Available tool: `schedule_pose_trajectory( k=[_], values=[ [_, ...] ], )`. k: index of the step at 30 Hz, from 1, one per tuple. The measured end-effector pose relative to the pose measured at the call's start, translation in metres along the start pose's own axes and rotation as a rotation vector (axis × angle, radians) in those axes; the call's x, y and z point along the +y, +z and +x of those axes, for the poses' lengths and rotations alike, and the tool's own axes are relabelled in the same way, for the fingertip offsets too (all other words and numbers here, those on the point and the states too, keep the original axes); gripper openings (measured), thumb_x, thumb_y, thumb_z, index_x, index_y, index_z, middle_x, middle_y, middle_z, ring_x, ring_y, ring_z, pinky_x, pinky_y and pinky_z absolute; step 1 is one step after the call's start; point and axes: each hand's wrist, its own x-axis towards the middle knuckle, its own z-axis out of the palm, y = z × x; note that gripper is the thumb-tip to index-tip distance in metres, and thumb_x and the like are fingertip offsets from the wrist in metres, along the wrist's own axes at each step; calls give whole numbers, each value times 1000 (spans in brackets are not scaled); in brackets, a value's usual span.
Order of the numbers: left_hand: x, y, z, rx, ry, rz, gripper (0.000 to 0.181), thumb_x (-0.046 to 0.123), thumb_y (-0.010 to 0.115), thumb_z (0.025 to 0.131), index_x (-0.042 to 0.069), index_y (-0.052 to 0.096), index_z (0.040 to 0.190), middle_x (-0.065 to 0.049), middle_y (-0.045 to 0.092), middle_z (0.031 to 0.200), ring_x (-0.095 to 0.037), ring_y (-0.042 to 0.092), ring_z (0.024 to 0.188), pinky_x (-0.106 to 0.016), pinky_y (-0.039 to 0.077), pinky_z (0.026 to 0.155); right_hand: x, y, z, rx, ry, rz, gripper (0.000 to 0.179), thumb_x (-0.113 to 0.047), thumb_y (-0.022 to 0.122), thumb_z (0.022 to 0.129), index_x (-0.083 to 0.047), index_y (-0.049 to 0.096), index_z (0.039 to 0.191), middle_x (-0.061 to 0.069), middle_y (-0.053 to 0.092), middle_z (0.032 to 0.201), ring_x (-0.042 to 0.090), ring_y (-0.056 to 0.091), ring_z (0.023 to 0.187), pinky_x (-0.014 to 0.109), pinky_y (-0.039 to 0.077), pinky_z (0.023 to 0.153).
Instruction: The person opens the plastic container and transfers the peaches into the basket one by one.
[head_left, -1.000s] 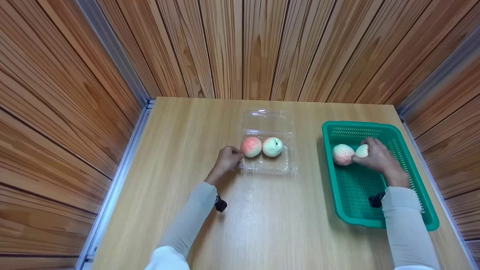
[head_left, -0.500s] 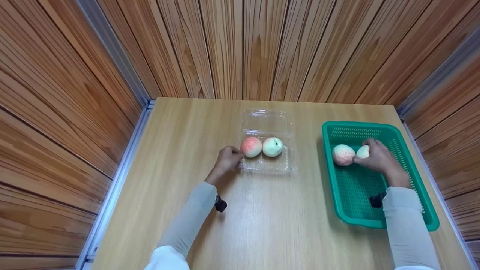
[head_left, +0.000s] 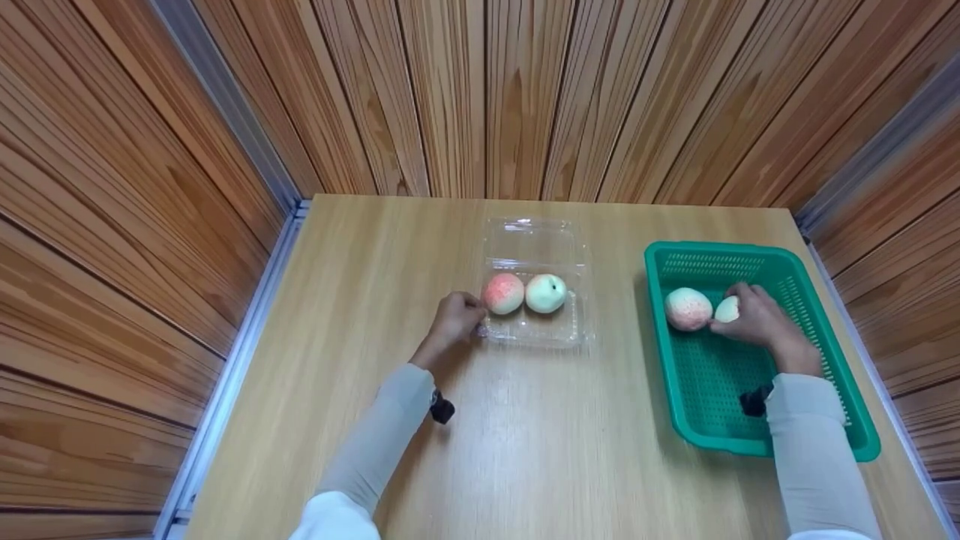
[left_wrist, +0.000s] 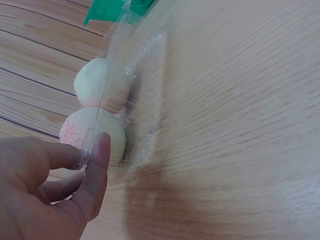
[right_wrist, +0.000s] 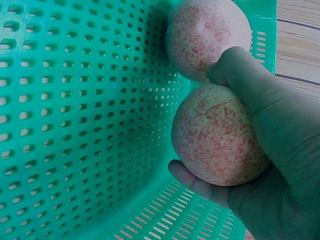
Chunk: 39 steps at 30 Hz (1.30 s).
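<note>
My left hand (head_left: pixel 455 318) pinches the left rim of a clear plastic clamshell container (head_left: pixel 536 334), thumb and fingertips on its edge. The container's lid (head_left: pixel 534 240) lies folded back. Side by side in it sit a pink peach (head_left: pixel 503 293) and a pale peach (head_left: pixel 545 293). Inside the green basket, my right hand (head_left: pixel 761 322) grips a speckled peach (right_wrist: pixel 217 135), thumb on one side and fingers curled beneath. In the head view most of that peach is hidden by the hand. Another pinkish peach (head_left: pixel 688 309) rests right beside it, near my thumb.
The green perforated basket (head_left: pixel 660 360) stands on the right of the wooden table (head_left: pixel 510 465). Wood-plank walls (head_left: pixel 517 97) rise behind the table and at both sides. Metal rails (head_left: pixel 247 330) run along the table's sides.
My right hand has shifted very slightly to the right with its peach, and a little more of the neighbouring peach shows. My left hand and the container stay put.
</note>
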Motion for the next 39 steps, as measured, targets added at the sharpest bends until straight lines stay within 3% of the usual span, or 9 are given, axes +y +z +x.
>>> schedule_pose_trajectory(
  k=[14,24,39],
  values=[
    [-1,1,1,-10,-43,-19,16,9,60,107,3,68,119,-16,73,106,-18,67,74,-32,53,63,5,8,-2,-77,40,28,76,-37,72,101,10,35,149,36,41,136,50,46,116,67,48,96],
    [-1,1,1,-2,0,-2,17,7,60,106,-1,70,117,-9,68,92,-13,61,67,-23,45,52,6,15,1,-38,-2,-13,76,-38,77,97,13,41,141,37,45,130,47,51,107,53,50,86],
    [-2,-2,0,-17,28,-29,17,6,60,105,-2,69,117,-21,74,106,-20,70,78,-23,50,58,4,16,0,-63,26,13,78,-43,75,98,9,40,144,34,43,132,47,49,112,55,50,89]
  ],
)
